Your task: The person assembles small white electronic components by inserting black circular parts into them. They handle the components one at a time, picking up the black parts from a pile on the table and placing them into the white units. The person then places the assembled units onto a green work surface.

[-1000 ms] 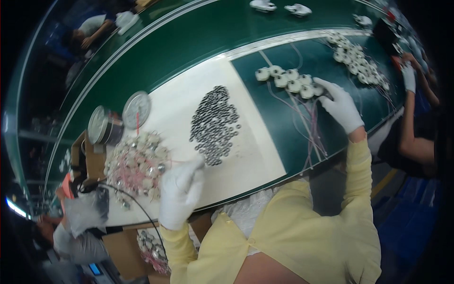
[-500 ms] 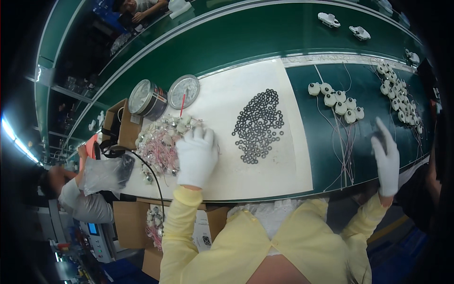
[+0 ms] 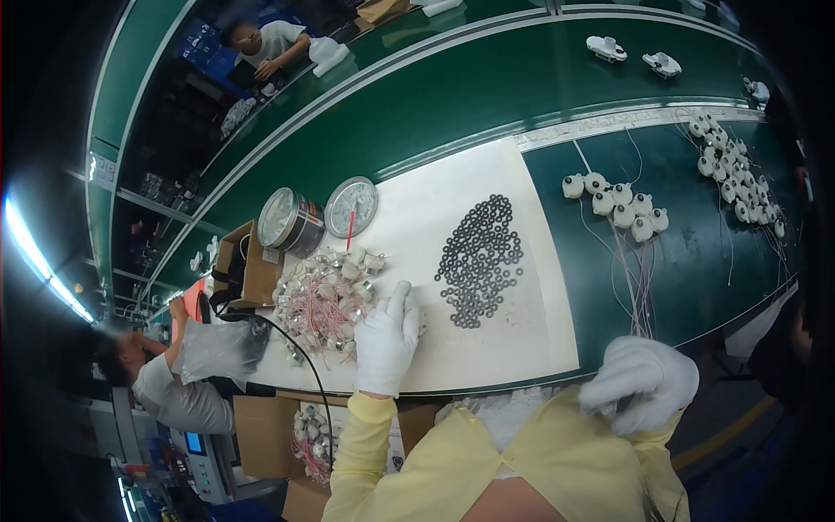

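My left hand (image 3: pixel 385 346), in a white glove, is at the right edge of a pile of small motors with pink wires (image 3: pixel 322 300). Its fingers are drawn together, and a small pale part shows beside them, too little of it to name. My right hand (image 3: pixel 645 380), also gloved, is at the table's front edge, its fingers bent and smeared by motion; whether it holds anything is not visible. Between and beyond the hands, many black rings (image 3: pixel 478 257) lie on a white sheet (image 3: pixel 544 326). Round white units with wires (image 3: pixel 622 207) rest on the green surface to the right.
An open tin (image 3: pixel 300 224) and its round lid (image 3: pixel 351 207) stand behind the motor pile, near a cardboard box (image 3: pixel 263 274). More white units (image 3: pixel 739 178) lie far right. A black cable (image 3: pixel 296 344) crosses the table's left edge. Co-workers sit at left and across.
My left hand has drawn back from the motor pile toward me. The right hand has come down and left from over the green surface, its fingers bending. The view has shifted slightly.
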Demonstrator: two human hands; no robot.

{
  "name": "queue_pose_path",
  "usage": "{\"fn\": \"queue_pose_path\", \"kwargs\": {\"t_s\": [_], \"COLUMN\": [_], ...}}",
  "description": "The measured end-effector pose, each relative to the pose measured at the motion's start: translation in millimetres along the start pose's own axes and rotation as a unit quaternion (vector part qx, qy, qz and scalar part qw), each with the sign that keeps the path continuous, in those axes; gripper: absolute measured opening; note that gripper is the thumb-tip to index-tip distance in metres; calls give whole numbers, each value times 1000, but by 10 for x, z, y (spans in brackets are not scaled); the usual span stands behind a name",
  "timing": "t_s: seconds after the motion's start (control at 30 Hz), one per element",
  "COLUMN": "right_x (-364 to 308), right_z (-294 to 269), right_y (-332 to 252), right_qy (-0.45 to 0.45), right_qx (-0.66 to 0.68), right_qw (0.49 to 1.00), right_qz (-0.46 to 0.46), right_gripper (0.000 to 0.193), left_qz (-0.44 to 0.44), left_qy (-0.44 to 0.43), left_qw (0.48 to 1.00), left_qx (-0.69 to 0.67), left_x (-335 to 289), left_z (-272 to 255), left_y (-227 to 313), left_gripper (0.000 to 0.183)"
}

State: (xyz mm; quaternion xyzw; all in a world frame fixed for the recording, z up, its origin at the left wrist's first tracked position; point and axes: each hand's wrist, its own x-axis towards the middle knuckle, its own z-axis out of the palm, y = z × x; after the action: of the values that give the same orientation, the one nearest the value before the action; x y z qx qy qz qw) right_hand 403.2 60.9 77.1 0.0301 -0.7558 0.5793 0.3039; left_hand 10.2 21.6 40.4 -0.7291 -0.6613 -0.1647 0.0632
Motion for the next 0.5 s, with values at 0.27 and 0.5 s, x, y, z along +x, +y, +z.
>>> {"fn": "queue_pose_path", "kwargs": {"t_s": [0.27,0.5], "right_x": [-5,182], "right_z": [132,340], "right_y": [144,393], "right_qy": [26,29], "right_qx": [12,43], "right_qw": [999,998], "right_qz": [41,47], "right_gripper": [55,48], "left_qz": [7,38], "left_qy": [-48,-104], "left_qw": [996,985], "left_qx": [-69,132], "left_x": [-341,-354], "left_z": [-151,-367], "left_y": [139,255], "left_gripper": [44,34]}}
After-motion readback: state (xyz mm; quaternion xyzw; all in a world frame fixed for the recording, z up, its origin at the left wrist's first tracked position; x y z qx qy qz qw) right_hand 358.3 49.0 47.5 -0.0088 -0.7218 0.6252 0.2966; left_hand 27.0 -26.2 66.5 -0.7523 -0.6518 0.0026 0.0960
